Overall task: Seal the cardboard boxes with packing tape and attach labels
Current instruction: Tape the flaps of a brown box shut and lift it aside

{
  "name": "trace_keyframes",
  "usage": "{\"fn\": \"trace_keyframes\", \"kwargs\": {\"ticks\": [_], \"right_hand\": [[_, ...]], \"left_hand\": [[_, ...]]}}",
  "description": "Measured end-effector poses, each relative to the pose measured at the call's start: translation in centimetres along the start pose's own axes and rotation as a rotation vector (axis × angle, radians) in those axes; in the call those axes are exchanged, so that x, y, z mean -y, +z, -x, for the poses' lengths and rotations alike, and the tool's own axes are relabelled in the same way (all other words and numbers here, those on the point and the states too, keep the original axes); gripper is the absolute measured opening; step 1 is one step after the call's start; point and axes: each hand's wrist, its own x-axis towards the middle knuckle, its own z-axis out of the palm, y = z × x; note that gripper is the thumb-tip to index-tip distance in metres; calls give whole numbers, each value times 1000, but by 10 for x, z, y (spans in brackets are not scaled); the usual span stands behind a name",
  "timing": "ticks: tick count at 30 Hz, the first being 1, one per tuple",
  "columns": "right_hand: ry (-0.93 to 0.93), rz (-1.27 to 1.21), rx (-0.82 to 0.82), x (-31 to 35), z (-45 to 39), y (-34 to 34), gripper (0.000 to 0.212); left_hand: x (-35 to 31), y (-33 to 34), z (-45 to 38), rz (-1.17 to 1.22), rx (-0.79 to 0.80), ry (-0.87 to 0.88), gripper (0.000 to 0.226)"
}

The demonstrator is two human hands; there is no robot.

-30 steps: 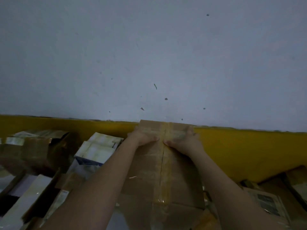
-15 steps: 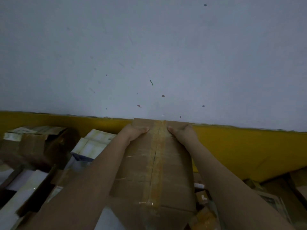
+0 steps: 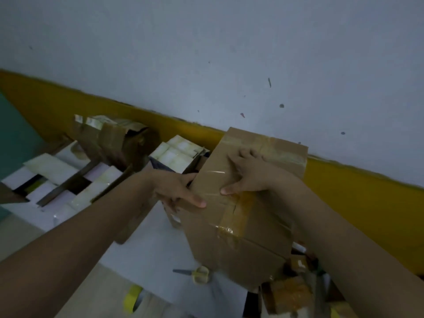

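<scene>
A cardboard box (image 3: 243, 228) is sitting tilted in the middle of the view, its long axis running from the near lower edge up and away toward the wall (image 3: 206, 53), with the far end leaning a little to the right. A strip of brown packing tape (image 3: 238, 214) is running along that axis over the centre seam, and a second strip is crossing the far end.

The left hand (image 3: 176, 189) is gripping the box's left edge about halfway along, thumb lying on the top face and fingers curling round the side underneath. The right hand (image 3: 249, 174) is pressing on the top face nearer the far end, fingers spread and bent over the cardboard, thumb pointing back toward the left hand; it is holding the box rather than hovering. Both forearms are reaching in from the lower corners.

The box's far end is coming close to the yellow band (image 3: 367, 191) at the foot of the wall. To the left, other taped boxes (image 3: 110, 141) and pale flat cartons (image 3: 179, 154) are crowding close to its left edge. In front, a pale sheet (image 3: 149, 255) is lying below the box, possibly on a bench, though the dim light is making that hard to tell. Yellow-handled scissors (image 3: 197, 274) are lying on it just beside the box's near corner, and a yellow tape roll (image 3: 132, 299) is sitting nearer the bottom edge. More taped cardboard (image 3: 291, 294) is jammed by the near right corner.
</scene>
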Motion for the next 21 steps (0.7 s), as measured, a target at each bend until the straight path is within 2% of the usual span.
{"fn": "trace_keyframes", "kwargs": {"ticks": [5,12,15,18,21], "right_hand": [[-4,32,30,0,-1,4,120],[-5,2,93,3,2,1,125],[32,26,95,10,5,-3,125],[-14,97,71,29,14,-18,111],[-193,20,-38,73,27,-25,96]], "left_hand": [[19,14,-2,189,7,29,78],[18,15,-2,257,12,42,72],[16,18,0,253,-18,44,85],[21,22,9,202,-104,109,88],[60,21,25,278,-181,135,91]]}}
